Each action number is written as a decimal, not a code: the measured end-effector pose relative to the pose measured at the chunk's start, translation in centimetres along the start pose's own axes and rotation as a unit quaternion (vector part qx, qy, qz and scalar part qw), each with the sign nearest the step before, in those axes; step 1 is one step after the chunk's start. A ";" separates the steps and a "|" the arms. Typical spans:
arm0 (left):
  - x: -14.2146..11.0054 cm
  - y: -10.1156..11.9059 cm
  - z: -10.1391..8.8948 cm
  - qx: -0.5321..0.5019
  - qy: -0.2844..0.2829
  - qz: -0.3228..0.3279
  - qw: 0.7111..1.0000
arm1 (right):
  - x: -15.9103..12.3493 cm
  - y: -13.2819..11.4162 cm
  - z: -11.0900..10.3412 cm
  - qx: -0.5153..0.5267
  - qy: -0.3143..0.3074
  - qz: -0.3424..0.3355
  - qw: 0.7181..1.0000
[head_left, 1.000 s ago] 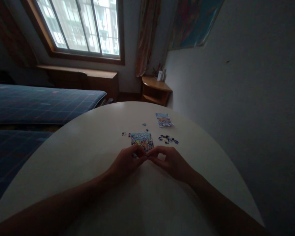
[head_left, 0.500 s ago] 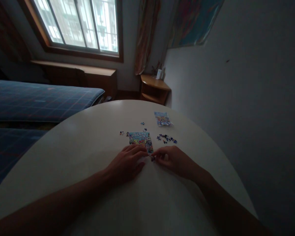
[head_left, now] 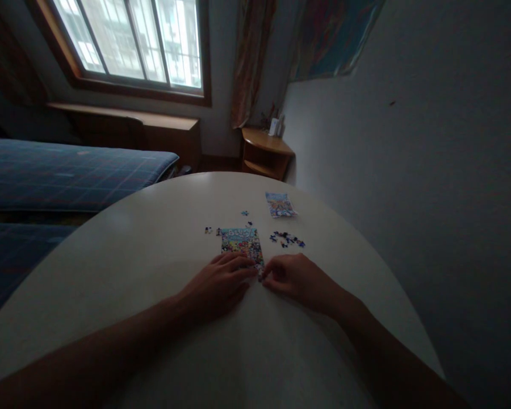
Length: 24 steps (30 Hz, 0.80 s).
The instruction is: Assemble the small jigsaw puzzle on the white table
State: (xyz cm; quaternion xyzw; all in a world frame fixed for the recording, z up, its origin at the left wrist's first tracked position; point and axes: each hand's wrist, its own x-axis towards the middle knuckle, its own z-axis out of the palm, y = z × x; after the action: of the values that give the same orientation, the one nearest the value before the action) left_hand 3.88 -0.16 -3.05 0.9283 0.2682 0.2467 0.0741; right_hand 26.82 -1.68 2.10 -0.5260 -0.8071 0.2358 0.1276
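A partly assembled jigsaw puzzle (head_left: 241, 238) with a colourful picture lies on the white table. Flat over its lower edge rests my left hand (head_left: 225, 279), fingers stretched out and covering part of the picture. At the puzzle's lower right corner, my right hand (head_left: 296, 278) pinches a small puzzle piece (head_left: 260, 277) between thumb and forefinger. Whether that piece is joined to the puzzle I cannot tell. Several loose puzzle pieces (head_left: 286, 238) are scattered to the right of the puzzle.
A printed packet (head_left: 281, 205) lies farther back on the round white table (head_left: 174, 227). Single pieces sit near the puzzle's top, one (head_left: 245, 213) apart from the rest, another (head_left: 208, 230) to the left. A mattress (head_left: 76, 176) stands beyond the table's left edge.
My right hand has shifted slightly left and closer to my left hand, its thumb and forefinger still at the piece by the corner. The view has moved a little.
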 end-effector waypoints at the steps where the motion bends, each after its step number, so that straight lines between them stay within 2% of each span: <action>1: 0.0 0.0 0.0 -0.002 -0.004 0.001 1.000 | 0.0 0.1 0.1 0.007 -0.002 0.006 1.000; 7: 0.0 0.0 -0.1 -0.007 -0.013 0.004 1.000 | 0.0 0.4 0.6 0.030 -0.011 0.005 0.999; 16: -0.1 -0.2 -0.1 0.000 -0.006 0.017 1.000 | 0.5 -0.1 0.5 -0.021 0.028 -0.006 0.999; 24: -0.3 -0.3 0.3 0.010 -0.009 0.011 1.000 | 0.6 0.6 0.4 -0.051 0.035 -0.052 0.997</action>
State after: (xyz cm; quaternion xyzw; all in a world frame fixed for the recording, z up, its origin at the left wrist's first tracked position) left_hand 3.66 -0.08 -3.51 0.9339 0.2601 0.2366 0.0650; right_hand 26.83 -1.01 1.46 -0.4969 -0.8394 0.1690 0.1410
